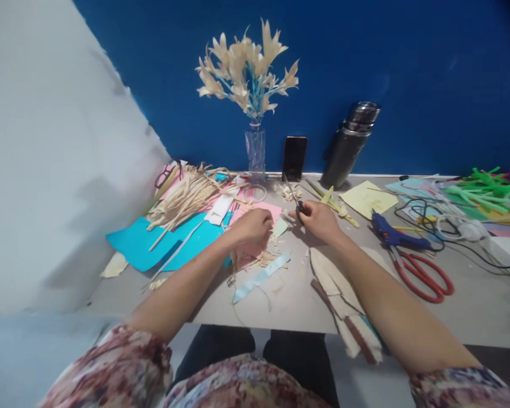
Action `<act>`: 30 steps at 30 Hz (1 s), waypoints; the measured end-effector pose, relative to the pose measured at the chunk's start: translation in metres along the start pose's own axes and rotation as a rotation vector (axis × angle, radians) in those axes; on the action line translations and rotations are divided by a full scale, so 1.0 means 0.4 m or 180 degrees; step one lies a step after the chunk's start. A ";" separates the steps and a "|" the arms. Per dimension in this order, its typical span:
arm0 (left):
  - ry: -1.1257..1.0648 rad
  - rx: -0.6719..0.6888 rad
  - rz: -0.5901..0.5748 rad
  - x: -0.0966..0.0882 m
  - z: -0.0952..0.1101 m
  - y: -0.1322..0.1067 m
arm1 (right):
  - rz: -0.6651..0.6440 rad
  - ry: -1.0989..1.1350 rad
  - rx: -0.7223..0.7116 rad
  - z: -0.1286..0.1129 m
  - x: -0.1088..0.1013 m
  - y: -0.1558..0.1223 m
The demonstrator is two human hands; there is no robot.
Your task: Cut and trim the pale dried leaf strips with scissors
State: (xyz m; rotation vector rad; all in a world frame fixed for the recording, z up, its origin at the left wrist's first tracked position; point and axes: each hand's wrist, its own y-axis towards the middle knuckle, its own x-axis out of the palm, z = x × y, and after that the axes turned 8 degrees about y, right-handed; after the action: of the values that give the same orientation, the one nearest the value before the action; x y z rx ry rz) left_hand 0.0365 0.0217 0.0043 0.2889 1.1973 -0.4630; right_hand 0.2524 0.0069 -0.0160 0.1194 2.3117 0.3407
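Note:
My right hand (321, 221) is closed around the black handles of a small pair of scissors (300, 208), whose blades point up and away from me. My left hand (254, 228) is curled with its fingertips together, just left of the scissors. Whatever it may be pinching is too small or hidden to make out. Under and beside it lie pink paper (276, 212), a pale green scrap (280, 228) and a light blue strip (262, 276). Small straw-coloured trimmings (268, 260) are scattered on the table close by.
Dried strips (187, 195) lie on blue paper (140, 243) at left. A clear vase (255, 150) with pale flowers, a phone (294, 158) and a dark flask (348, 147) line the wall. At right are a glue gun (397, 232), red-handled scissors (425, 277), cables and green stems (484, 190).

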 end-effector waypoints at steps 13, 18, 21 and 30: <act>0.0204 0.0263 -0.0489 -0.080 -0.114 -0.131 | -0.0531 -0.1054 0.0037 -0.008 0.025 -0.010; -0.0126 0.0024 -0.0066 -0.065 -0.095 -0.128 | -0.0466 -0.0800 0.0119 -0.023 0.031 -0.021; -0.0379 0.0196 0.0707 -0.067 -0.081 -0.119 | -0.0599 0.0907 0.0304 -0.054 0.041 -0.039; 0.0069 0.1215 0.1876 -0.001 -0.018 -0.119 | -0.0728 0.3997 0.1203 -0.136 0.054 -0.074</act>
State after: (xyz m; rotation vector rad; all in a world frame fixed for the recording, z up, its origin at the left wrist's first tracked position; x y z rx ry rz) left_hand 0.0072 -0.0166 0.0037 0.9460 0.9785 -0.1650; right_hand 0.1988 -0.0288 -0.0034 -0.2537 3.5614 -0.2496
